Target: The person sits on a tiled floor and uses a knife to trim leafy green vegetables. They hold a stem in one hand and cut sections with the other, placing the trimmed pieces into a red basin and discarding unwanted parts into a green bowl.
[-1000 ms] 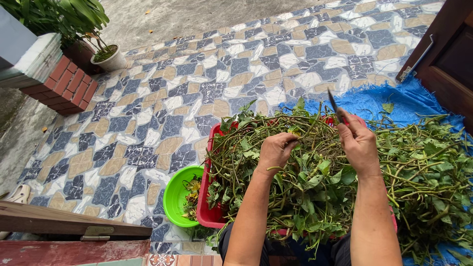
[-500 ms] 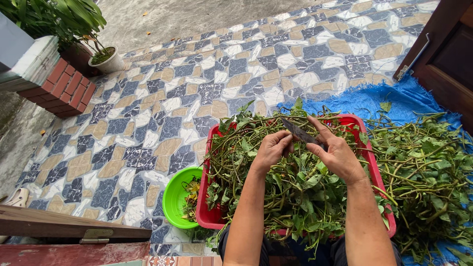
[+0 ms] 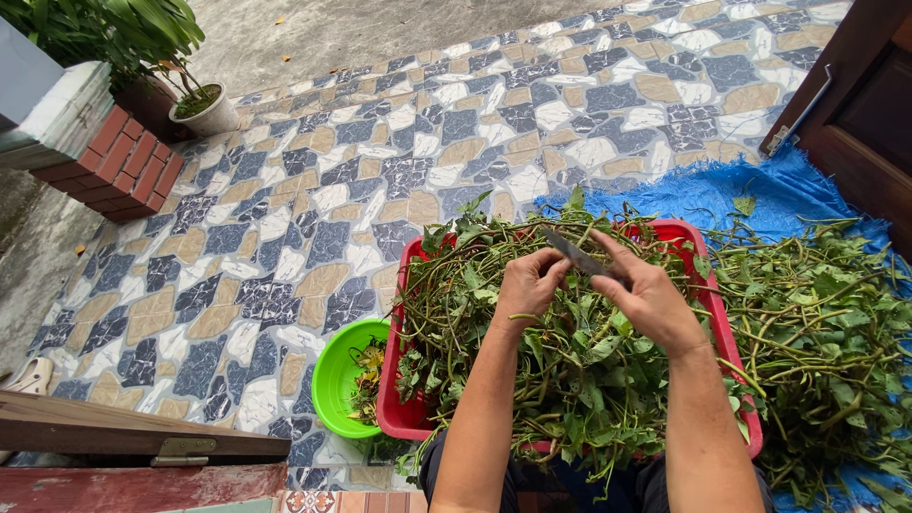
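Note:
A red rectangular basin point(image 3: 397, 410) sits in front of me, heaped with leafy green stems point(image 3: 570, 370). Over the heap, my left hand point(image 3: 528, 281) pinches a stem between closed fingers. My right hand point(image 3: 648, 296) grips a dark-bladed knife point(image 3: 573, 255), its blade pointing left toward the left hand's fingertips. The two hands nearly meet above the middle of the basin.
A green bowl point(image 3: 332, 375) with plant scraps stands left of the basin. More stems point(image 3: 822, 328) lie on a blue tarp point(image 3: 722, 195) at right. A wooden door point(image 3: 860, 95) is at far right, a potted plant point(image 3: 204, 109) and brick pillar point(image 3: 114, 166) at upper left.
My right hand, raised with the knife to the right a second ago, has come down and leftward to meet my left hand over the basin. The view has shifted slightly.

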